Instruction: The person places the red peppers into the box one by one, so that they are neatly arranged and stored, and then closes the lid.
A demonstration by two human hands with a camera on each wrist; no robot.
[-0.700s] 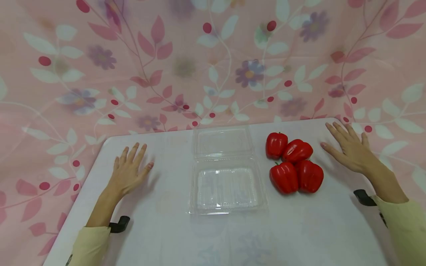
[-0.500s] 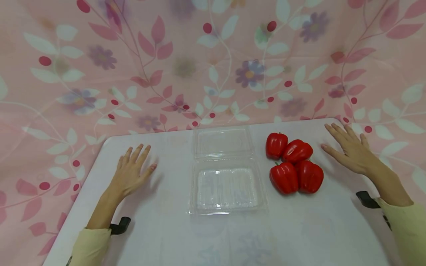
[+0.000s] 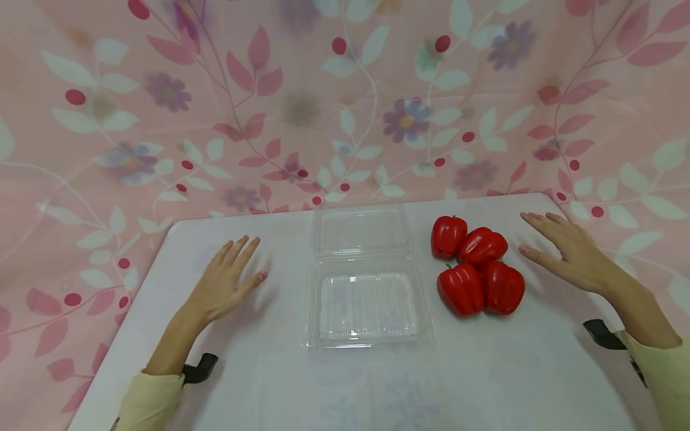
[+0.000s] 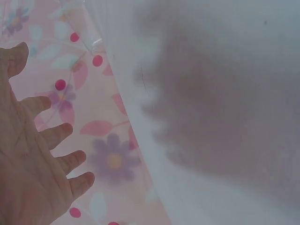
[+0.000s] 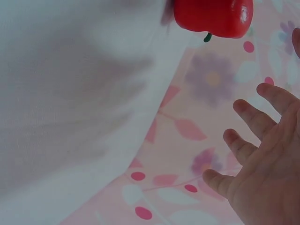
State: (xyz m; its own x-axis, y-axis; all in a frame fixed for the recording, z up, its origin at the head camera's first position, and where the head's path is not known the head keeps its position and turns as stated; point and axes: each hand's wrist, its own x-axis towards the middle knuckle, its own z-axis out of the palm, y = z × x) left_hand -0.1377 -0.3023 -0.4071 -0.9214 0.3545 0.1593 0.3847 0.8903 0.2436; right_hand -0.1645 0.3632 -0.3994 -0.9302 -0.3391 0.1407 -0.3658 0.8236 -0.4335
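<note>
Above the left part of the white table hovers my left hand (image 3: 223, 287), fingers extended and nothing in it. My right hand (image 3: 579, 254) is likewise empty, spread over the table's right side, just right of a cluster of red bell peppers (image 3: 504, 287). Between the hands lies a clear plastic clamshell container (image 3: 369, 305), its lid (image 3: 361, 230) folded back flat toward the wall. In the right wrist view one red bell pepper (image 5: 213, 16) shows at the top, apart from the fingers. The left wrist view has the palm and a hand shadow on the cloth.
A pink floral curtain (image 3: 302, 108) hangs right behind the table's back edge. White cloth covers the tabletop (image 3: 280, 383). Dark wrist-camera mounts (image 3: 200, 368) stick out from both sleeves.
My left hand has moved right, toward the container. The right hand has dipped slightly nearer to me and turned inward, its fingers closer together. Peppers and container stay in place.
</note>
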